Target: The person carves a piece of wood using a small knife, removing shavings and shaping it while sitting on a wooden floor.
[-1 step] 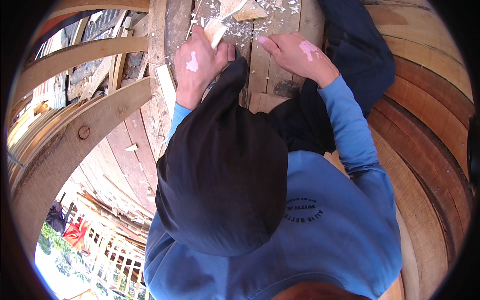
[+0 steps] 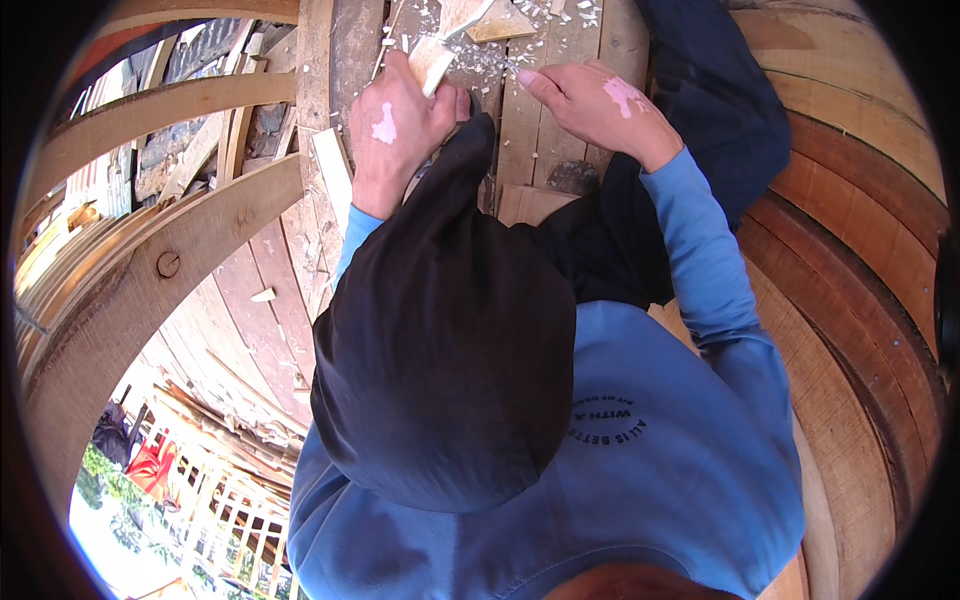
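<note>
My left hand (image 2: pixel 395 125) is closed around a pale piece of wood (image 2: pixel 431 62), pressing it down near the top of the view. A light strip of wood (image 2: pixel 465 14) meets its far end. To the right, my right hand (image 2: pixel 603 108) is closed with the thumb extended along a tool with a thin metal blade (image 2: pixel 510 66), which points left toward the wood; its handle is hidden in the fist. Beside the strip lies a flat wooden offcut (image 2: pixel 502 22). A black cloth shape (image 2: pixel 445 350) covers the middle of the view and hides part of my left arm.
Shavings and chips (image 2: pixel 572 40) litter the plank floor (image 2: pixel 520 150). Curved timber ribs (image 2: pixel 165 265) rise on the left, with stacked boards beyond. Bent hull-like planks (image 2: pixel 850 235) wall the right side. A dark-trousered leg (image 2: pixel 720 110) stretches past my right hand.
My right hand has shifted slightly to the right, away from the wood, and more of the blade shows. My left hand and the wood stay where they were.
</note>
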{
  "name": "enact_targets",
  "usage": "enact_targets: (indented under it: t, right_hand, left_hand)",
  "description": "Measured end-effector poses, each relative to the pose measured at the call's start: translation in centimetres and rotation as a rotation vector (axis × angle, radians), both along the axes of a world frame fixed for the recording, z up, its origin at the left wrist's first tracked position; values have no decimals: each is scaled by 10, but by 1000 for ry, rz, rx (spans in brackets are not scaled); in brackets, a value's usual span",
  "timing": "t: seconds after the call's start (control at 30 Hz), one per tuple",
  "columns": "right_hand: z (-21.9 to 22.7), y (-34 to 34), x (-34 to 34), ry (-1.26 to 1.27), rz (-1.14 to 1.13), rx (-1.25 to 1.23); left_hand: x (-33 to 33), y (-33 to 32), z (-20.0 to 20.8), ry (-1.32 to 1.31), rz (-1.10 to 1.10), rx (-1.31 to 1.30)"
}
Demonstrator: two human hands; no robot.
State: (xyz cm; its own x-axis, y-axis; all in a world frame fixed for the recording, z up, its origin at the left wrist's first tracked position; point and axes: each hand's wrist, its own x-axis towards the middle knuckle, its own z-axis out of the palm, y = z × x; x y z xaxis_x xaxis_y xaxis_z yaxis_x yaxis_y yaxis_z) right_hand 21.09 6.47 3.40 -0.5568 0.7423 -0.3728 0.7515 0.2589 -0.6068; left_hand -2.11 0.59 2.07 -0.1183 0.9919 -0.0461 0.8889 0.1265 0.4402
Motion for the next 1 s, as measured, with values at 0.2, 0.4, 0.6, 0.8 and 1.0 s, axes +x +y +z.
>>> enact_targets:
  t: [0.2, 0.4, 0.6, 0.8, 1.0]
  right_hand:
    - [10, 6, 2, -108, 69, -91]
    - [25, 26, 18, -15, 315, -334]
    - [12, 24, 43, 222, 256, -292]
    - [-62, 19, 60, -198, -129, -157]
    - [-123, 8, 49, -281, -300, 59]
  left_hand:
    - [-6, 10, -7, -27, -98, 65]
    - [-22, 10, 9, -25, -281, 160]
    - [-29, 17, 35, 54, -203, 122]
    - [-27, 22, 41, -95, -63, 138]
    - [-21, 29, 21, -532, 121, 261]
